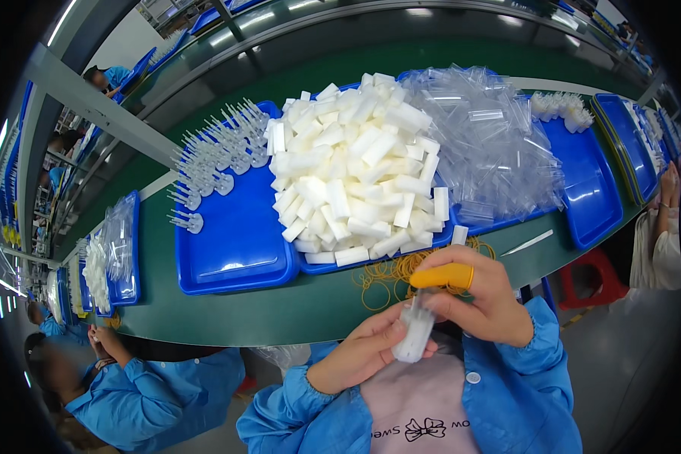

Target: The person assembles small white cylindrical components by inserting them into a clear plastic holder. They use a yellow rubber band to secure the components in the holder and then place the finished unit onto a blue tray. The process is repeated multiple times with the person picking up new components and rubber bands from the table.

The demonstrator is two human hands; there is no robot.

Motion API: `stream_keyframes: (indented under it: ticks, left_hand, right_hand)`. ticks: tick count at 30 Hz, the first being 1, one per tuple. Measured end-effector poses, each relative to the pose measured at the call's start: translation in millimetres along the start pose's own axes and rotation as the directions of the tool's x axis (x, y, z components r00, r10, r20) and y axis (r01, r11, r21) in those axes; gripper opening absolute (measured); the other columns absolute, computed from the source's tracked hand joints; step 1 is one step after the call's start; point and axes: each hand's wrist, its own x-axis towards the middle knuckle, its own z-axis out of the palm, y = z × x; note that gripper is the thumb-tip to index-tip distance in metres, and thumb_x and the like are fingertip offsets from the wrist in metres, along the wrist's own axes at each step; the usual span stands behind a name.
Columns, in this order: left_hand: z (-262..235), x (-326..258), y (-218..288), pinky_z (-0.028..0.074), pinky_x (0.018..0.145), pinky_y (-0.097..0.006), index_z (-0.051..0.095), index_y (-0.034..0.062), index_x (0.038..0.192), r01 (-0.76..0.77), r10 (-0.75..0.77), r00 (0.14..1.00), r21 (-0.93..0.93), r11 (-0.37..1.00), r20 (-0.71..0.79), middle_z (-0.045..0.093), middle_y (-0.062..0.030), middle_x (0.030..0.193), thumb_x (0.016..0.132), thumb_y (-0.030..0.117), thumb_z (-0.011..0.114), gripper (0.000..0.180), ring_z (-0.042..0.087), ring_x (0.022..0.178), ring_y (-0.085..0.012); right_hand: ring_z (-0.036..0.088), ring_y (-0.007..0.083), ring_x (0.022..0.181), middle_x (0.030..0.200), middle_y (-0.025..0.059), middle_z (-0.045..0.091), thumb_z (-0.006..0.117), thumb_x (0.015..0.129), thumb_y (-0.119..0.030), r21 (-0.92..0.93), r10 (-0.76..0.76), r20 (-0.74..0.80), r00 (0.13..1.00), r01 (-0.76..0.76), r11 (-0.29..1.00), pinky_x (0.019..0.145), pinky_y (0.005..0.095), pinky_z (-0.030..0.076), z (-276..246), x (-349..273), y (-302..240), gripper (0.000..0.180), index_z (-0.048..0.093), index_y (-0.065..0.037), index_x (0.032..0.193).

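Note:
In front of my chest, my left hand [367, 348] is closed around a small clear plastic tube [415, 337] with something white inside. The tube stands tilted, its lower end over my palm. My right hand [488, 299], with a yellow finger cot [445, 277] on the index finger, pinches a slim clear piece [421, 300] at the tube's upper end. Finger and thumb partly cover that piece, and its exact shape is blurred. Beyond my hands rises a big heap of white foam blocks [348, 170]; one loose block [459, 235] is just beyond my right hand.
Blue trays [234, 261] line the green bench [227, 321]. Clear spiked parts [223, 147] lie left, clear plastic sleeves [488, 144] right, white parts [564, 110] far right. Yellow rubber bands [386, 276] and a white pointed tool [528, 242] lie nearer. A co-worker [144, 393] sits left.

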Motion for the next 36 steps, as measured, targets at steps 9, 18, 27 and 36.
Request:
stream_keyframes:
  ticks: [9,18,27,36]
  left_hand:
    - [-1.0,-8.7,-12.0,0.043,0.096,-0.034,0.033,0.001,0.134,-0.124,0.128,0.991,-0.113,0.986,0.027,0.05,-0.014,0.122,0.089,0.038,0.059,0.064,0.052,0.114,-0.0224]
    - [-12.3,-19.1,-19.3,0.043,0.098,-0.038,0.033,0.0012,0.132,-0.202,0.197,0.979,-0.161,0.966,-0.045,0.053,-0.0129,0.116,0.086,0.041,0.062,0.067,0.053,0.112,-0.0243]
    - [-36.6,-31.3,-34.4,0.047,0.071,-0.034,0.031,0.0091,0.137,-0.433,0.409,0.9,-0.197,0.88,-0.154,0.051,-0.0067,0.097,0.085,0.037,0.064,0.067,0.054,0.087,-0.019]
    - [-38.7,-58.7,-4.5,0.042,0.061,-0.029,0.038,0.0082,0.134,-0.646,0.611,0.7,0.037,0.763,-0.37,0.047,-0.0021,0.085,0.086,0.022,0.063,0.055,0.047,0.072,-0.0138]
  right_hand:
    - [0.035,0.0398,0.127,0.14,0.0202,0.031,0.079,0.067,-0.026,0.064,-0.024,0.172,0.985,0.013,0.998,0.103,0.0433,0.033,29.8,-14.1,-23.4,0.083,0.039,-0.003,0.135]
    - [0.047,0.0275,0.116,0.121,0.0101,0.051,0.076,0.069,-0.027,-0.054,-0.085,0.255,0.963,0.102,0.993,0.103,0.0513,0.028,50.3,-18.6,-10.5,0.069,0.049,-0.007,0.129]
    - [0.054,0.0254,0.102,0.116,0.0104,0.053,0.074,0.07,-0.025,0.217,0.015,0.224,0.975,-0.065,0.974,0.095,0.0422,0.037,64.4,-1.8,-3.1,0.052,0.058,-0.007,0.115]
    - [0.05,0.0203,0.075,0.081,0.0029,0.05,0.07,0.069,-0.02,-0.636,-0.15,0.119,0.982,0.191,0.748,0.069,0.0339,0.037,97.9,7.3,40.2,0.02,0.067,-0.009,0.086]
